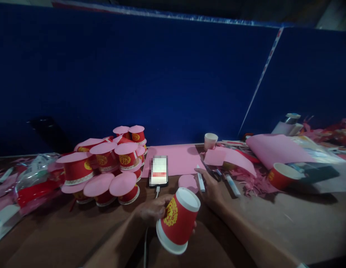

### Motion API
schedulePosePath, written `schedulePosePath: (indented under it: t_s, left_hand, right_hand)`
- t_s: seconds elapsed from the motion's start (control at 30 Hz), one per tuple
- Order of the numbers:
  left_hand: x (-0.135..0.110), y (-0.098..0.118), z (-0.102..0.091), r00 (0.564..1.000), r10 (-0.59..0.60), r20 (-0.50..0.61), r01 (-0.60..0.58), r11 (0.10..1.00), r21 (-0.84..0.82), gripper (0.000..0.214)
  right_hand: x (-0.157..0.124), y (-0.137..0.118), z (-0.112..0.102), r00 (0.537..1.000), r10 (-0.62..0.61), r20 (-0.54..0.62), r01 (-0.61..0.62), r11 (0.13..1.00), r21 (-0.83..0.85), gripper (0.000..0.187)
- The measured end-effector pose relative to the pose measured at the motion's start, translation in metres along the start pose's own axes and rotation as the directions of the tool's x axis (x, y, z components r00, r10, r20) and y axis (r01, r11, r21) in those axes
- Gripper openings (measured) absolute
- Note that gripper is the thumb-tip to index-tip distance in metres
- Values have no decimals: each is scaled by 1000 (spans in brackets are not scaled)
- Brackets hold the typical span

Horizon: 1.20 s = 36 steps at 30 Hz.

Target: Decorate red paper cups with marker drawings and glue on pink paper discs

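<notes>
My left hand (154, 209) is closed round a red paper cup (180, 223) with a yellow printed emblem, held tilted above the table with its white base up. To its right, my right hand (212, 188) has its fingers round a slim white tube (200, 181), perhaps a glue pen; its exact kind is not clear. Just beyond the cup a round pink paper piece (188, 182) lies on the table. Behind it is a pink sheet (178, 158), with a lit phone (159, 171) on its left part.
At left stand several stacked red cups (102, 160) with pink cone tops. On the right lie another white tube (232, 185), dark-handled scissors (214, 173), pink paper (276, 150) and a red cup (283, 176). A blue partition (173, 82) rises behind.
</notes>
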<state>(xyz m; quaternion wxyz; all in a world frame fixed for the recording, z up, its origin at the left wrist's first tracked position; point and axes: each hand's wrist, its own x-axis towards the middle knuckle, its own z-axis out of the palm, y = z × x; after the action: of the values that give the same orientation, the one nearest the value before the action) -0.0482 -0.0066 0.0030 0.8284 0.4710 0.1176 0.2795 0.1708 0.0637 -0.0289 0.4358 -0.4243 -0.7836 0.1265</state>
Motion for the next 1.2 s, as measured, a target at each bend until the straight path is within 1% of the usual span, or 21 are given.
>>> schedulePosePath:
  t_s: [0.1, 0.27, 0.4, 0.57, 0.63, 0.73, 0.83, 0.9, 0.97, 1.03, 1.1, 1.2]
  left_hand:
    - [0, 2, 3, 999, -6, -35, 6, 1000, -4, 78]
    - [2, 7, 7, 998, -70, -1, 70, 997, 12, 78]
    - [2, 8, 6, 999, -36, -33, 36, 999, 23, 78]
    - [3, 6, 5, 996, -81, -24, 82, 997, 9, 79]
    - [4, 6, 6, 997, -72, -27, 72, 997, -12, 79]
    - [4, 7, 8, 997, -46, -63, 44, 998, -45, 74]
    - [3, 7, 7, 998, 15, -66, -18, 998, -55, 68]
    - [4, 6, 5, 997, 49, -67, -53, 997, -57, 66]
    - [5, 4, 3, 991, 80, -109, -88, 994, -71, 64]
    - [6, 2, 1, 974, 124, -190, -144, 985, -96, 59]
    - [8, 2, -2, 944, 151, -294, -200, 969, -146, 53]
    - [11, 2, -4, 876, 115, -468, -244, 943, -226, 51]
  right_hand:
    - [-1, 2, 1, 1000, -16, 18, 16, 999, 28, 42]
    - [-3, 4, 5, 999, -31, 17, 30, 998, 56, 43]
    - [-4, 5, 6, 999, -33, 19, 32, 998, 56, 44]
    - [-3, 4, 5, 998, -56, 27, 53, 995, 80, 44]
    - [-3, 4, 4, 998, -65, 20, 63, 994, 91, 44]
    - [-4, 4, 5, 998, -63, 9, 61, 994, 93, 43]
    - [-5, 4, 6, 999, -43, 9, 42, 995, 92, 39]
    - [-5, 3, 5, 999, -51, 13, 50, 994, 93, 37]
    - [-4, -1, 3, 997, -70, 15, 68, 994, 89, 37]
    - [-3, -7, -1, 997, -71, -5, 71, 994, 80, 34]
    - [-1, -11, -4, 997, -69, -35, 71, 995, 76, 31]
    - [-1, -15, -7, 993, -98, -60, 103, 990, 96, 29]
